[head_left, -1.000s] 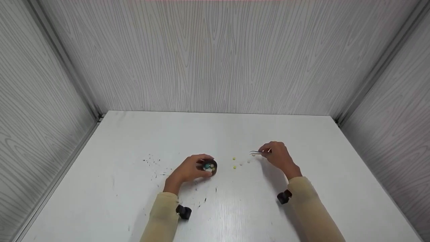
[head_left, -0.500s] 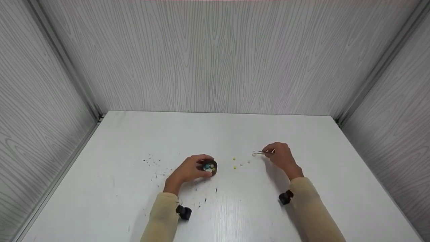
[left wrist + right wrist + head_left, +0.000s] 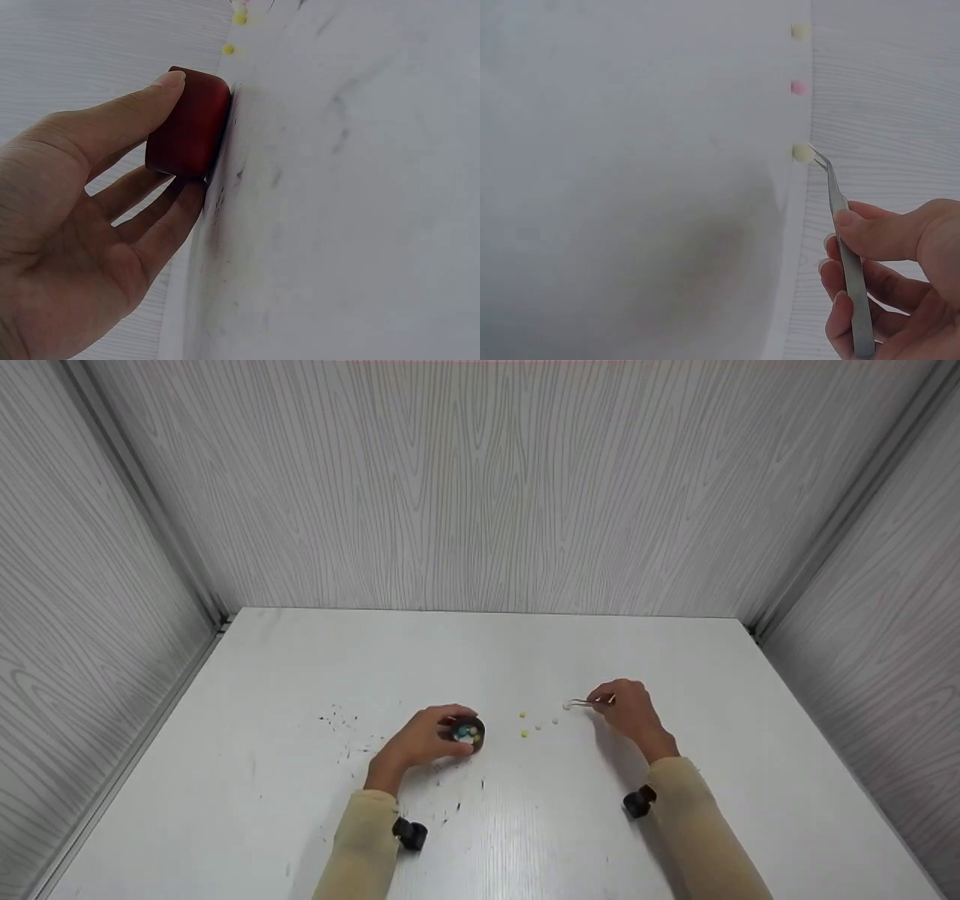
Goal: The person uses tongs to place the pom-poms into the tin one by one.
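Note:
My left hand (image 3: 420,739) grips a small round dark-red container (image 3: 193,124) by its sides, thumb near its rim, low at the tabletop. Several beads (image 3: 466,731), blue-green and pale among them, lie inside it. My right hand (image 3: 900,262) pinches a pair of metal tweezers (image 3: 849,262) with a bent tip. That tip is right at a cream-coloured bead (image 3: 802,153). A pink bead (image 3: 799,88) and a second cream bead (image 3: 800,32) lie beyond it in the right wrist view. Two yellow beads (image 3: 523,714) lie closer to the container.
The white table (image 3: 360,652) is bounded by grey wood-grain panels (image 3: 480,487) at the back and sides. Dark specks and scuffs (image 3: 341,720) mark its surface left of and below the left hand. A black wrist camera (image 3: 410,834) sits on each sleeve.
My right hand has shifted slightly right and back toward me, and the tweezer tips have drawn together at the cream bead. The left hand and container have stayed put.

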Motion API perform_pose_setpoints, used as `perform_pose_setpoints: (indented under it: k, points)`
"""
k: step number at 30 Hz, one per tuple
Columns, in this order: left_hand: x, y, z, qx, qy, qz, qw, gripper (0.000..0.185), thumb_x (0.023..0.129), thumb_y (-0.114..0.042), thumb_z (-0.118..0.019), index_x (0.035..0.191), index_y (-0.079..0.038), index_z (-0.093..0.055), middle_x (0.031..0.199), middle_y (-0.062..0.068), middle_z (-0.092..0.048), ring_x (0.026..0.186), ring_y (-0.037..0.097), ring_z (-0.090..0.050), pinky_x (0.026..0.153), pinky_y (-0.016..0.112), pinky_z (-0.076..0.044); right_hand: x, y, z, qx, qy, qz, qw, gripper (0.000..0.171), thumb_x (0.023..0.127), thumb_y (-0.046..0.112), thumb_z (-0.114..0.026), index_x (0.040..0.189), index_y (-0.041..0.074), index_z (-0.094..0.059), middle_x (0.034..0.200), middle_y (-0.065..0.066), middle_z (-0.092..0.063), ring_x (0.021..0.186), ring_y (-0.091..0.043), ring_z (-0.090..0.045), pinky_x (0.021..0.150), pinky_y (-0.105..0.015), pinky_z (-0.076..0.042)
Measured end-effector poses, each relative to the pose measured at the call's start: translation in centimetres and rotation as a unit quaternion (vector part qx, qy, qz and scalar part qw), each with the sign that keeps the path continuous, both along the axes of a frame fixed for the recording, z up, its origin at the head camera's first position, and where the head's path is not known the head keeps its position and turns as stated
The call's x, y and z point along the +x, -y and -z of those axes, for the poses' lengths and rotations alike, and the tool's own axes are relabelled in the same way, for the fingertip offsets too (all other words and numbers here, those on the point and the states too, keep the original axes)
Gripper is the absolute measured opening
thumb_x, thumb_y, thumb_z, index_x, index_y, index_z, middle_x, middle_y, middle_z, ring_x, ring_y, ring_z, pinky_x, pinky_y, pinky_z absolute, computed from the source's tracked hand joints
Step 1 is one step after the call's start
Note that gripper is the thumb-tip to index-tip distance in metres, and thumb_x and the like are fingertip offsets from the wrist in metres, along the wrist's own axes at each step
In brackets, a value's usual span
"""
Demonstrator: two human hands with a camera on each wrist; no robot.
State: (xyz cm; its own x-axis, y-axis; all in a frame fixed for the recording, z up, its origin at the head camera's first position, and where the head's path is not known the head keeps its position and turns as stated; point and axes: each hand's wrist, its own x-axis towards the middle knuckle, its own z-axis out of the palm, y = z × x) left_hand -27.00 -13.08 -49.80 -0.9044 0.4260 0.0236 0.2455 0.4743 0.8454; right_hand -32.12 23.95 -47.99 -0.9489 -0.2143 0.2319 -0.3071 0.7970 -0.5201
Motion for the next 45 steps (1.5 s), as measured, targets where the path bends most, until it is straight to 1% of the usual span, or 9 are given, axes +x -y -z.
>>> perform_pose_setpoints:
  k: [2, 10, 17, 21, 27, 31, 38, 45]
  points:
    - [0.0, 0.0, -0.1, -0.001, 0.000, -0.002, 1.0000, 0.053, 0.089, -0.019, -0.082, 0.138, -0.014, -0.064, 0.142, 0.013, -0.064, 0.133, 0.039, -0.059, 0.112, 0.056, -0.048, 0.0, 0.0, 0.0, 0.004, -0.002, -0.001, 1.000, 0.013, 0.088, -0.006, -0.073, 0.093, 0.002, -0.082, 0.094, -0.017, -0.078, 0.087, -0.031, -0.069, 0.081, -0.048, -0.057]
    - [0.2, -0.1, -0.3, 0.002, 0.020, -0.010, 0.9997, 0.054, 0.089, -0.017, -0.082, 0.140, -0.016, -0.063, 0.143, 0.014, -0.061, 0.135, 0.040, -0.058, 0.112, 0.055, -0.048, 0.1, 0.1, -0.1, -0.001, -0.001, 0.009, 1.000, 0.016, 0.088, -0.007, -0.072, 0.093, 0.003, -0.083, 0.093, -0.016, -0.076, 0.085, -0.029, -0.066, 0.078, -0.042, -0.054]
    - [0.3, -0.1, -0.2, 0.001, 0.023, -0.017, 0.9996, 0.053, 0.089, -0.018, -0.082, 0.139, -0.017, -0.063, 0.144, 0.013, -0.062, 0.135, 0.040, -0.058, 0.113, 0.055, -0.048, 0.3, 0.4, -0.6, -0.004, -0.009, 0.002, 1.000, 0.016, 0.088, -0.007, -0.072, 0.092, 0.004, -0.083, 0.092, -0.015, -0.077, 0.086, -0.030, -0.067, 0.078, -0.044, -0.055]
    - [0.3, -0.1, -0.2, 0.001, 0.024, -0.017, 0.9996, 0.054, 0.089, -0.018, -0.082, 0.139, -0.018, -0.063, 0.144, 0.013, -0.062, 0.135, 0.039, -0.058, 0.113, 0.055, -0.048, 0.5, 0.7, -0.8, 0.000, -0.014, -0.007, 1.000, 0.017, 0.088, -0.007, -0.072, 0.093, 0.004, -0.083, 0.091, -0.016, -0.076, 0.084, -0.030, -0.067, 0.078, -0.045, -0.055]
    - [0.2, 0.0, -0.1, 0.004, 0.016, -0.007, 0.9998, 0.054, 0.090, -0.017, -0.082, 0.140, -0.015, -0.062, 0.143, 0.014, -0.062, 0.135, 0.041, -0.058, 0.113, 0.055, -0.048, 0.8, 1.4, -1.1, -0.003, -0.025, -0.018, 1.000, 0.016, 0.087, -0.008, -0.072, 0.092, 0.004, -0.082, 0.089, -0.015, -0.075, 0.081, -0.028, -0.066, 0.074, -0.041, -0.054]
    - [0.2, 0.0, -0.1, 0.000, 0.013, -0.005, 0.9999, 0.054, 0.090, -0.018, -0.081, 0.140, -0.016, -0.062, 0.143, 0.013, -0.062, 0.135, 0.041, -0.058, 0.113, 0.056, -0.048, 1.2, 2.1, -1.4, -0.009, -0.031, -0.026, 0.999, 0.017, 0.088, -0.008, -0.072, 0.093, 0.004, -0.083, 0.089, -0.014, -0.075, 0.081, -0.027, -0.066, 0.073, -0.039, -0.054]
    - [0.1, 0.0, 0.0, 0.006, 0.025, -0.006, 0.9997, 0.054, 0.090, -0.017, -0.081, 0.141, -0.015, -0.062, 0.144, 0.014, -0.061, 0.136, 0.041, -0.057, 0.112, 0.056, -0.048, 1.9, 3.4, -2.1, -0.018, -0.051, -0.058, 0.997, 0.018, 0.087, -0.010, -0.073, 0.093, 0.004, -0.083, 0.088, -0.014, -0.075, 0.082, -0.029, -0.069, 0.074, -0.043, -0.058]
    - [0.1, -0.1, -0.2, -0.001, 0.024, -0.007, 0.9997, 0.054, 0.090, -0.018, -0.082, 0.140, -0.016, -0.063, 0.143, 0.013, -0.062, 0.136, 0.040, -0.057, 0.113, 0.056, -0.047, 2.4, 4.7, -2.6, -0.020, -0.056, -0.081, 0.995, 0.017, 0.087, -0.009, -0.074, 0.093, 0.004, -0.083, 0.087, -0.015, -0.075, 0.081, -0.026, -0.068, 0.072, -0.038, -0.056]
